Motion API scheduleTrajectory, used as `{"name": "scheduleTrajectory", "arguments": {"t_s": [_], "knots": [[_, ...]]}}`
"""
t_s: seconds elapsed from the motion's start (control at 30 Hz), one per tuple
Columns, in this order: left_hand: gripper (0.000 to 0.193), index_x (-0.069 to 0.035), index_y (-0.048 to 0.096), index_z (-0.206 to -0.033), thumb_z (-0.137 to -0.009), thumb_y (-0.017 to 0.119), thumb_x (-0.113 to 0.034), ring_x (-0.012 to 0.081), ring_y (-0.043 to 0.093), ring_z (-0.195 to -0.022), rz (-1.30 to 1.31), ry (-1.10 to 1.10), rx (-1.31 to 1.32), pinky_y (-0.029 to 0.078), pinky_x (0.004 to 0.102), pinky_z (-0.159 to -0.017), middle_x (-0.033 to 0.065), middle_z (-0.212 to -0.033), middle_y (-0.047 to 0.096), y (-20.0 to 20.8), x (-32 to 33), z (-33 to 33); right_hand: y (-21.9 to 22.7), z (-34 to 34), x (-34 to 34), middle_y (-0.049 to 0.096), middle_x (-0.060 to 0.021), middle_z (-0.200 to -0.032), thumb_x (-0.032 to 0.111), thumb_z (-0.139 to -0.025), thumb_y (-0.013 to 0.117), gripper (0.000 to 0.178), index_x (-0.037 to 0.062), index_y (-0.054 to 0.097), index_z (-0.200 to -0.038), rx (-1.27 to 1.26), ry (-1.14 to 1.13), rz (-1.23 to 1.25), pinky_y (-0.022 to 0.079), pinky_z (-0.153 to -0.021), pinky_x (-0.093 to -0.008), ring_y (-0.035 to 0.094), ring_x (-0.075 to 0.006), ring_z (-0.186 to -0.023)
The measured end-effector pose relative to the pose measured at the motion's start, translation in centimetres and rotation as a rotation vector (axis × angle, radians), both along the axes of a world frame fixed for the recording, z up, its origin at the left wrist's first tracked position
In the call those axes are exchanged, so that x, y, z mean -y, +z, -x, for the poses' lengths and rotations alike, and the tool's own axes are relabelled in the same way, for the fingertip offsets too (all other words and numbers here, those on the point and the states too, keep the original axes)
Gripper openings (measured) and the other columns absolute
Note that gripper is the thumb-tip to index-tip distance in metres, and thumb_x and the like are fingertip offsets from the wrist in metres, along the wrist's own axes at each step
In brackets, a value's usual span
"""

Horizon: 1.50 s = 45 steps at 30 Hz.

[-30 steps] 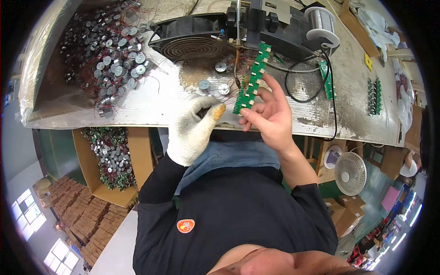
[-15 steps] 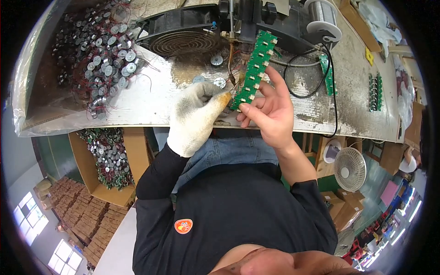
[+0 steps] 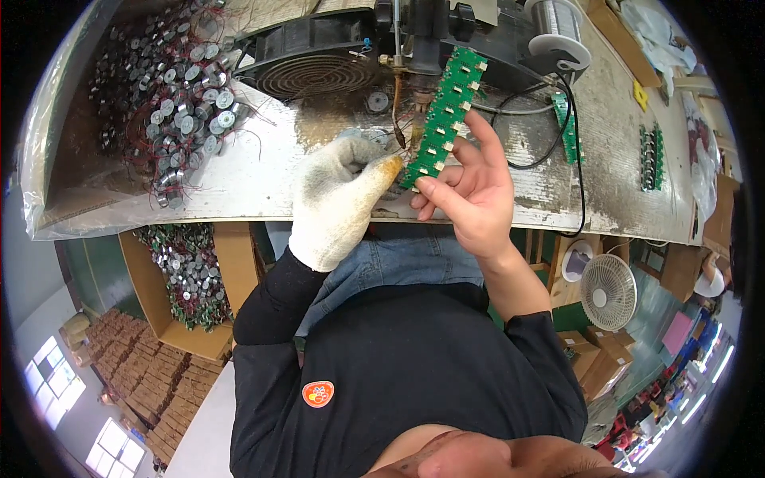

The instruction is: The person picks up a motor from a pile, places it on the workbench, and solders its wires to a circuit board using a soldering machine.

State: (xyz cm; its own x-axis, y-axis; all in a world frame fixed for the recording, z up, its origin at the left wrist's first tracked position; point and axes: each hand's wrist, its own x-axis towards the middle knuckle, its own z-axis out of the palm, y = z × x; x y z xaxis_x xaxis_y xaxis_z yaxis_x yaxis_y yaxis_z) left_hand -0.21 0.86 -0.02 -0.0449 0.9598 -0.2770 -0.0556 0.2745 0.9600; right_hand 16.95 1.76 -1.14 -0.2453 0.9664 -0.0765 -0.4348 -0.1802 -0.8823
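Observation:
A long green circuit board [image 3: 443,119] with a row of small white connectors slants upward from my right hand [image 3: 476,187]. That hand is bare, its thumb and fingers closed on the board's lower part. My left hand [image 3: 339,191], in a white glove with a stained thumb tip, pinches beside the board's lower end. What lies between its fingers is hidden. A soldering tip [image 3: 399,135] on a brown stem comes down just above the left fingertips and the board's low end. A round silver motor [image 3: 377,102] lies on the bench beyond the left hand.
Many small motors with red wires [image 3: 187,119] heap up at the left. A black fan [image 3: 319,76] and a solder wire spool [image 3: 558,36] stand at the back. A black cable [image 3: 584,183] loops over the bench's right side; more boards [image 3: 652,159] lie farther right.
The board's upper end has shifted slightly right and its face has turned a little. My left hand has moved very slightly left, still pinching at the board's lower end.

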Motion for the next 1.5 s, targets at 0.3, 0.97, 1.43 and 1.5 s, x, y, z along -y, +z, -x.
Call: {"name": "scheduleTrajectory", "arguments": {"t_s": [0.3, 0.97, 1.43, 1.5], "knots": [[0.016, 0.005, 0.065, -0.088, -0.087, 0.064, -0.011, 0.0094, 0.060, -0.071, 0.055, 0.016, 0.036, 0.048, 0.0246, -0.063, 0.0060, -0.077, 0.065, -0.4, 0.2, -0.4, -0.6, -0.2, 0.4, 0.053, -0.0199, -0.113, -0.013, -0.081, 0.060, 0.079, 0.0052, 0.018, -0.145, 0.024, -0.009, 0.002, 0.055, -0.053, -0.0245, 0.065, -0.0188, -0.071], [0.016, 0.004, 0.064, -0.095, -0.088, 0.063, -0.011, 0.0101, 0.061, -0.073, 0.014, 0.011, 0.028, 0.050, 0.0245, -0.065, 0.0062, -0.082, 0.066, 0.1, 0.4, -0.2, 0.3, -0.1, 0.2, 0.053, -0.0197, -0.113, -0.014, -0.080, 0.060, 0.079, 0.0049, 0.019, -0.144, 0.031, -0.007, -0.018, 0.055, -0.053, -0.0241, 0.066, -0.0189, -0.070], [0.013, 0.004, 0.063, -0.089, -0.086, 0.064, -0.008, 0.0098, 0.059, -0.072, -0.033, 0.031, -0.004, 0.049, 0.0236, -0.064, 0.0059, -0.080, 0.063, -0.2, 1.0, -0.5, -0.9, -0.1, 0.6, 0.052, -0.0202, -0.114, -0.015, -0.079, 0.060, 0.080, 0.0062, 0.018, -0.145, 0.023, -0.018, 0.015, 0.055, -0.051, -0.0241, 0.067, -0.0196, -0.071], [0.013, 0.004, 0.063, -0.089, -0.086, 0.064, -0.008, 0.0094, 0.059, -0.072, -0.036, 0.048, -0.001, 0.048, 0.0234, -0.064, 0.0055, -0.079, 0.063, -0.4, 1.0, -0.4, -0.8, -0.1, 0.6, 0.052, -0.0202, -0.114, -0.015, -0.079, 0.060, 0.081, 0.0064, 0.019, -0.145, 0.026, -0.011, 0.016, 0.055, -0.051, -0.0240, 0.067, -0.0196, -0.070]]}}
